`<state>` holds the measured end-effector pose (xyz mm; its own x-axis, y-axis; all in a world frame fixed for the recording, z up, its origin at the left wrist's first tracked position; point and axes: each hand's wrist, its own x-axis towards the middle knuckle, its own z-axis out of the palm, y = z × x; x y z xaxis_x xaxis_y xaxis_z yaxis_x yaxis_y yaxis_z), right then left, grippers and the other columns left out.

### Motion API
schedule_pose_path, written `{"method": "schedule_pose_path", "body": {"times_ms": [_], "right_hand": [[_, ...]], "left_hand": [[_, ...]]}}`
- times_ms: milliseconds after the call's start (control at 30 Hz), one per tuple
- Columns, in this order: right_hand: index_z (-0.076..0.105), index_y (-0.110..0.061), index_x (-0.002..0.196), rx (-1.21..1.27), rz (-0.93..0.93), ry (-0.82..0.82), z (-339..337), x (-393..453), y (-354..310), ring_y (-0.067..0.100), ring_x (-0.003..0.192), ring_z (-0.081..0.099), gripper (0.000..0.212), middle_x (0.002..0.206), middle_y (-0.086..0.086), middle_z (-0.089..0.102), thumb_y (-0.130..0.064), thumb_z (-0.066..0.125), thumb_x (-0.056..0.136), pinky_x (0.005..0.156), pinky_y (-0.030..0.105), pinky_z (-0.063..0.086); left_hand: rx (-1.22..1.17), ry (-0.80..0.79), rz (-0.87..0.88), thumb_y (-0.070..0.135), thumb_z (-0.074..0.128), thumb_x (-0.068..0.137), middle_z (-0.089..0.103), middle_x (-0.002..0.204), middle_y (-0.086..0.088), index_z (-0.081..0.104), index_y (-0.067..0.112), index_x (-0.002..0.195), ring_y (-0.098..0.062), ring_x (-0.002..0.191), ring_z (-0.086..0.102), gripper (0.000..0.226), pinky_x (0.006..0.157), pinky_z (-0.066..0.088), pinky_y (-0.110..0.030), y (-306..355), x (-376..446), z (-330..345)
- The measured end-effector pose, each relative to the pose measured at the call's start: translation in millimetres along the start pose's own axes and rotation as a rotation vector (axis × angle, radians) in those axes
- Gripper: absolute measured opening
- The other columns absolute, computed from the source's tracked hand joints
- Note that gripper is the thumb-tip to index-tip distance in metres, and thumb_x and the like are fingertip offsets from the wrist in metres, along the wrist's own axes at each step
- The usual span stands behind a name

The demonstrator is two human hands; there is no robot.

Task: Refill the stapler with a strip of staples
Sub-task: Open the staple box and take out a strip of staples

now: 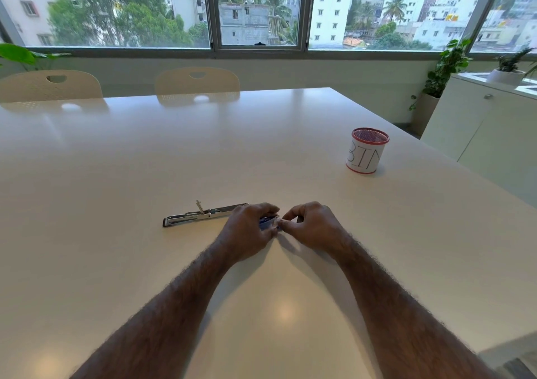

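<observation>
**Both hands closed on small blue item, stapler lying open on table**

White table [116,175] fills most of the view; two pale chairs [197,83] at its far edge, windows [261,12] behind them. White cabinet [479,134] off to the right with potted plants [444,67] on and beside it.

Red-rimmed mesh cup [366,150] sits on the table, far right of the hands, well apart from them. Paper wrap on it reads "BIN".

Stapler [200,214] lies flat on the table, opened out long, metal channel facing up, a small metal piece sticking up near its middle. Its dark end points left; its right end runs under the left hand.

Left hand [250,227] is curled over the stapler's right end and around a small blue item [268,223], fingers closed on it. Right hand [311,226] is just beside it, fingertips pinched together at the item's right edge. The two hands touch or nearly touch there.

Blue item is mostly hidden by fingers; cannot tell if it is a staple box or part of the stapler. No staple strip can be made out.
</observation>
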<state>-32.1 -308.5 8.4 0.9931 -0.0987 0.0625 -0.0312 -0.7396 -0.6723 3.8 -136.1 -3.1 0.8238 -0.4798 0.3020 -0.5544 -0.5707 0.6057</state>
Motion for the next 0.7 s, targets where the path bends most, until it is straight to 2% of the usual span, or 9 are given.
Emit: {"method": "schedule_pose_path", "body": {"times_ms": [133, 233, 367, 533, 700], "right_hand": [[0.071, -0.024, 0.104, -0.063, 0.029, 0.053, -1.8, -1.6, -1.0, 0.001, 0.069, 0.058, 0.049, 0.080, -0.012, 0.061, -0.061, 0.070, 0.073, 0.051, 0.018, 0.041], [0.070, -0.021, 0.108, -0.123, 0.033, 0.077, -2.6, -1.9, -2.3, 0.008, 0.075, 0.060, 0.058, 0.095, -0.002, 0.070, -0.062, 0.074, 0.068, 0.056, 0.023, 0.045], [0.069, -0.019, 0.109, -0.160, 0.018, 0.079, 0.4, -0.3, -4.5, 0.011, 0.079, 0.061, 0.060, 0.102, 0.000, 0.072, -0.060, 0.077, 0.066, 0.062, 0.025, 0.050], [0.067, -0.022, 0.114, -0.185, 0.033, 0.035, 4.7, 2.7, -3.0, 0.010, 0.084, 0.061, 0.060, 0.107, 0.000, 0.070, -0.058, 0.078, 0.066, 0.066, 0.027, 0.053], [0.067, -0.024, 0.106, -0.162, 0.029, 0.067, 6.3, -3.1, -8.1, 0.009, 0.081, 0.060, 0.081, 0.096, -0.005, 0.068, -0.083, 0.059, 0.050, 0.062, 0.027, 0.050]], "left_hand": [[-0.006, 0.023, 0.019, 0.024, 0.068, 0.085, 0.069, 0.119, -0.001, 0.056, 0.016, 0.130, -0.003, 0.098, 0.064, 0.047, 0.070, 0.040, 0.004, 6.5, 1.6, 6.9], [-0.043, -0.024, 0.029, 0.020, 0.067, 0.084, 0.067, 0.122, -0.003, 0.049, 0.014, 0.136, -0.005, 0.099, 0.064, 0.056, 0.076, 0.046, -0.001, 7.1, 0.4, 6.7], [-0.055, -0.106, 0.041, 0.013, 0.064, 0.079, 0.060, 0.132, -0.006, 0.041, 0.011, 0.143, -0.009, 0.111, 0.061, 0.068, 0.090, 0.049, -0.013, 4.1, -1.5, 0.9], [-0.025, -0.110, 0.043, 0.011, 0.061, 0.078, 0.061, 0.132, -0.004, 0.043, 0.010, 0.142, -0.007, 0.111, 0.060, 0.066, 0.081, 0.040, 0.002, 0.6, -2.2, -4.1], [-0.023, -0.081, 0.041, 0.013, 0.062, 0.077, 0.062, 0.131, -0.002, 0.047, 0.011, 0.139, -0.006, 0.114, 0.059, 0.064, 0.084, 0.037, 0.003, -3.1, -2.0, -3.4]]}}
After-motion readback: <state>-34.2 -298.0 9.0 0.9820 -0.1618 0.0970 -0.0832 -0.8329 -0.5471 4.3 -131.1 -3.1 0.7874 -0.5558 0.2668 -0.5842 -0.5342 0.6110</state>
